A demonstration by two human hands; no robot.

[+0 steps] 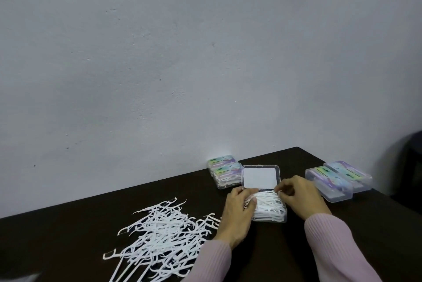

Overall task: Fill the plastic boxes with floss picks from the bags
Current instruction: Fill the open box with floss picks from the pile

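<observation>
A clear rectangular plastic box (269, 209) sits open on the dark brown desk (319, 247), its lid (261, 177) tipped up behind it with a white card showing through. The box is packed with white plastic floss picks (268, 204) lying roughly crosswise. The left hand (237, 215) rests against the box's left side, its fingers (250, 201) curled over the picks at that edge. The right hand (299, 195) is at the far right corner, its fingers (282, 188) bent and pinching at the picks there (exactly which ones is too small to tell). Both wrists wear pink ribbed sleeves (338, 247).

To the left lies a loose heap of white floss picks (164, 233) spread on the desk. Behind the open box, against the pale wall (182, 53), two closed labelled boxes (222, 173) lie side by side, filled with picks. To the right stand two more closed clear boxes with colourful labels (338, 179), touching each other.
</observation>
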